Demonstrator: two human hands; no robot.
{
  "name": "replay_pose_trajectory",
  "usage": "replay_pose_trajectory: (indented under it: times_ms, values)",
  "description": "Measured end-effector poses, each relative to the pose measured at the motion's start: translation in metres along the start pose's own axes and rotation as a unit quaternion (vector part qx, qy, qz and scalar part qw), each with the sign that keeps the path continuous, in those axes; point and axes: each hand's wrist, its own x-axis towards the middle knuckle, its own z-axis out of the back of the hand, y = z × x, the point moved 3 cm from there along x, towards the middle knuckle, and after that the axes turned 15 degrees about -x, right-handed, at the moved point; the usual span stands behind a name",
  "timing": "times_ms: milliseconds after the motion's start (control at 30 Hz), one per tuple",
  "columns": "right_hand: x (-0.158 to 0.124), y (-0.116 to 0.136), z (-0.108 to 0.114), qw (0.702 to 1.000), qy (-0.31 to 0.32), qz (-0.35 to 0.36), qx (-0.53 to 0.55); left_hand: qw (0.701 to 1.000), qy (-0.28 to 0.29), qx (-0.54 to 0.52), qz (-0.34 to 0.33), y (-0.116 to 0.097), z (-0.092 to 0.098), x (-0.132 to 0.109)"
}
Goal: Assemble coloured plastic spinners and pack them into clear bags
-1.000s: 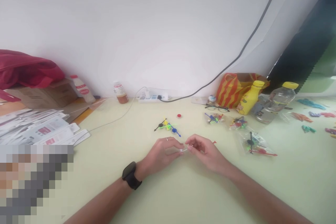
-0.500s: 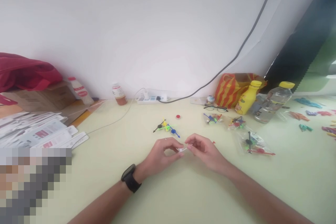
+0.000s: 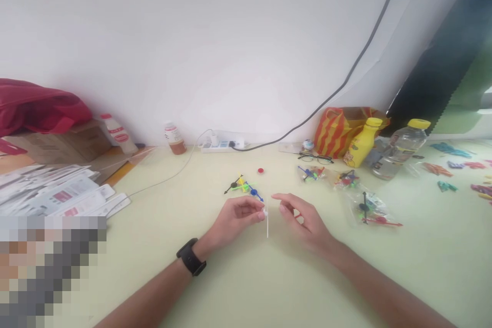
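My left hand [image 3: 242, 218], with a black watch at its wrist, pinches a small white plastic arrow spinner [image 3: 267, 224] between thumb and fingers; its thin arm points down toward me. To the right, my right hand [image 3: 302, 218] is apart from the spinner, thumb and index finger spread with nothing between them. A red plastic piece [image 3: 298, 216] on the table is partly hidden behind my right hand. Beyond my left hand lies a cluster of black, yellow, green and blue arrow spinners [image 3: 243, 186]. Farther back is a small red disc [image 3: 260, 170].
Clear bags of coloured spinners [image 3: 372, 210] lie at the right, near glasses [image 3: 315, 158], a yellow bottle [image 3: 363, 143] and a large clear bottle [image 3: 402, 148]. A power strip [image 3: 223, 147] sits along the wall. White printed cards [image 3: 73, 192] are piled at the left.
My right hand has let go of the white spinner and drawn slightly right, its fingers parting. In my left hand the spinner's arm has swung to point downward.
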Motion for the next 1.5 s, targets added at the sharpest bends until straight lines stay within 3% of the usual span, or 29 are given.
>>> replay_pose_trajectory:
  times_ms: [167,300,467,667,800,900,1100,1333,1500]
  values:
    - [-0.002,0.0,-0.006,0.998,0.019,-0.007,0.066,1.0,-0.02,0.007,-0.002,-0.003,0.001,-0.001]
    - [0.0,0.0,-0.008,0.985,0.122,-0.017,0.122,0.999,-0.028,-0.002,-0.016,-0.002,0.004,-0.001]
    - [0.006,-0.006,0.008,0.984,0.071,-0.046,0.159,0.999,-0.041,-0.016,-0.029,-0.005,0.007,0.001]
    - [0.019,-0.028,0.036,0.989,0.0,-0.12,0.089,0.999,-0.036,0.001,-0.034,-0.007,0.008,0.001]
    - [0.025,-0.04,0.05,0.993,0.077,-0.087,-0.03,0.999,-0.035,0.01,-0.03,-0.007,0.006,0.002]
    - [0.023,-0.047,0.054,0.979,0.149,-0.046,-0.128,0.999,-0.04,0.015,-0.026,-0.006,0.007,0.003]
    - [0.018,-0.053,0.055,0.966,0.206,-0.03,-0.154,0.998,-0.055,0.02,-0.022,-0.006,0.013,0.004]
    - [0.02,-0.056,0.054,0.975,0.166,-0.023,-0.144,0.995,-0.082,-0.046,-0.021,-0.009,0.022,0.004]
    - [0.031,-0.05,0.05,0.992,0.106,-0.062,0.006,0.989,-0.101,-0.108,-0.03,-0.015,0.031,0.006]
